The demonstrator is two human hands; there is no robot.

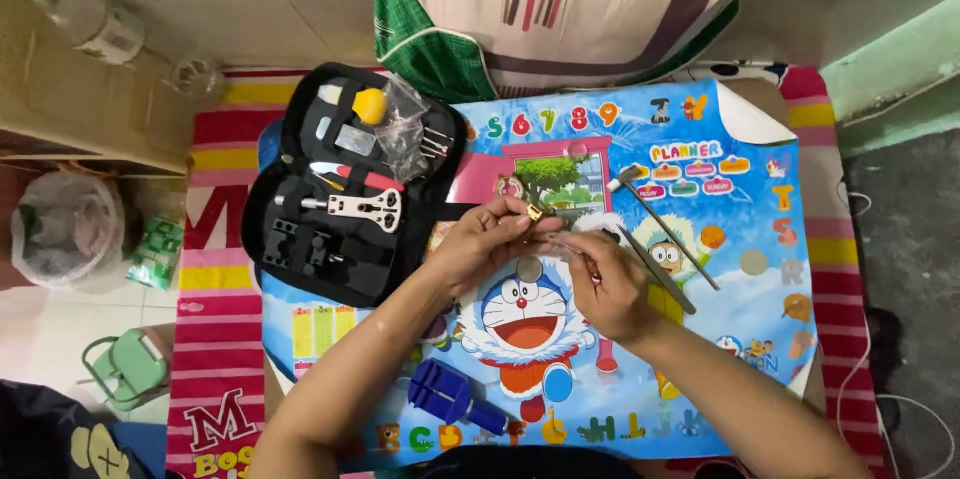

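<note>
My left hand (483,239) pinches a small gold-coloured watch piece (534,212) above a colourful cartoon play mat (740,339). My right hand (608,286) grips a thin pointed tool (572,248) whose tip points toward that gold piece. A round metal disc (529,269) lies on the mat just below the two hands. Both forearms reach in from the bottom edge.
An open black zip case (350,189) with repair tools lies at the left. A small hammer (660,221) and a long flat tool (658,274) rest right of my hands. A blue plastic holder (450,397) sits near my left forearm. A striped pillow (560,9) lies behind.
</note>
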